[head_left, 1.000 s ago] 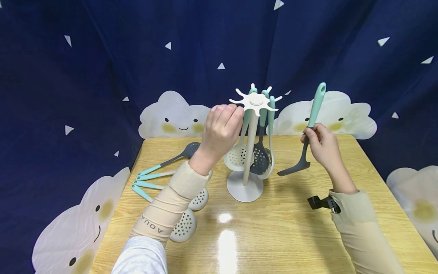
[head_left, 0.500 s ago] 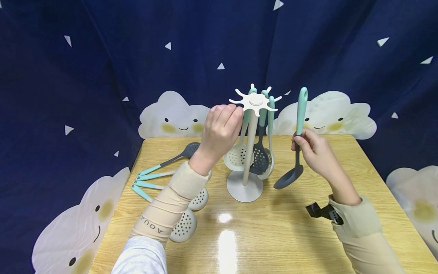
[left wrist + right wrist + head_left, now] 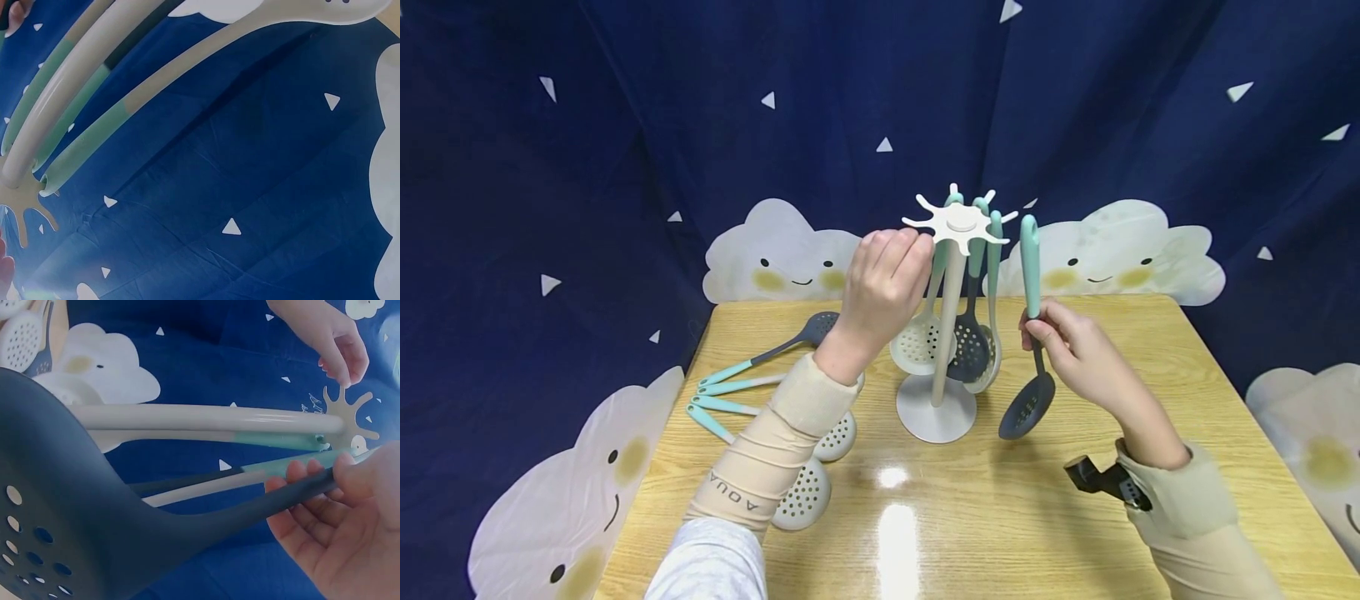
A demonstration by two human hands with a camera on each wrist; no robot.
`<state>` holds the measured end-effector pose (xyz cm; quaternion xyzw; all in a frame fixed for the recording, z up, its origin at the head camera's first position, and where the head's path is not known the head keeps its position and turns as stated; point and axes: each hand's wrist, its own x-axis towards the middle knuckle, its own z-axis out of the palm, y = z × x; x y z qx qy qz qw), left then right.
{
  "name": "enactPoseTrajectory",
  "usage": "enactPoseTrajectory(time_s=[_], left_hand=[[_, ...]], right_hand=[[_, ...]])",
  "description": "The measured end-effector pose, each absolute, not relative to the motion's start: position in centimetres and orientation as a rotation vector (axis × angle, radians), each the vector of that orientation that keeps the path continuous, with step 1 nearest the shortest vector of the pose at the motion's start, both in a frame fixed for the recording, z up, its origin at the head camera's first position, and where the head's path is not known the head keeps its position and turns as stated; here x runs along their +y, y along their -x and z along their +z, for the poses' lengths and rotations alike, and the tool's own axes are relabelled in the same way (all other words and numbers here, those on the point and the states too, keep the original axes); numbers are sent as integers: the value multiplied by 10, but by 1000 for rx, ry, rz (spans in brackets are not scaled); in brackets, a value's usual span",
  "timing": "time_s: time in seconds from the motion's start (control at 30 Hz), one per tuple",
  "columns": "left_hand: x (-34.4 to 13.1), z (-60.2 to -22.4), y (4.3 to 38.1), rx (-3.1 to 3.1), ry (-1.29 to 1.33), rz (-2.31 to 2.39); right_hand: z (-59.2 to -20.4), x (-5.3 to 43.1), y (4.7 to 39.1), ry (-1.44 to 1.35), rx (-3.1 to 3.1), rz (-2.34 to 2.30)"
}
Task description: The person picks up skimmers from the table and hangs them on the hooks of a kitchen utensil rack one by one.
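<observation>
A curtain (image 3: 820, 58) backs the tabletop (image 3: 1000, 533). Right of the white stand (image 3: 925, 423), the right grip (image 3: 1071, 343) pinches a slotted spoon (image 3: 1027, 407), likely light, stiff, best held just below its handle (image 3: 1032, 271); the left grip (image 3: 886, 282) pinches the stand's prong (image 3: 342, 394).

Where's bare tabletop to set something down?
Front: table between left sleeve and right sleeve, nearer than the white stand. Right: from the right hand to the table's right edge. Crowded: left, where lying utensils show partly behind the left sleeve; and at the stand, with three hanging utensils plus the held dark slotted spoon.
</observation>
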<state>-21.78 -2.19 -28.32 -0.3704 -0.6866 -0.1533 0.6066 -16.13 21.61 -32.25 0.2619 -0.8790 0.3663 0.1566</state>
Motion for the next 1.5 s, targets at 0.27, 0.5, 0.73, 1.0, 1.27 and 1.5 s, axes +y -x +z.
enactPoseTrajectory(time_s=[0.27, 0.5, 0.73, 1.0, 1.27, 1.5], left_hand=[[-22, -284, 218, -1584, 852, -353], [-22, -284, 218, -1590, 848, -354], [-22, -284, 218, -1587, 846, -353], [-22, -284, 218, -1589, 846, -359], [-21, -284, 218, -1588, 850, -367], [-21, -283, 218, -1588, 847, -367]], right_hand=[[-325, 212, 159, -800, -2524, 1051], [-325, 209, 159, -801, -2535, 1050], [-326, 204, 160, -787, -2538, 1074], [-331, 199, 164, -786, -2539, 1080], [-336, 193, 167, -772, -2520, 1119], [-340, 186, 170, -737, -2502, 1134]])
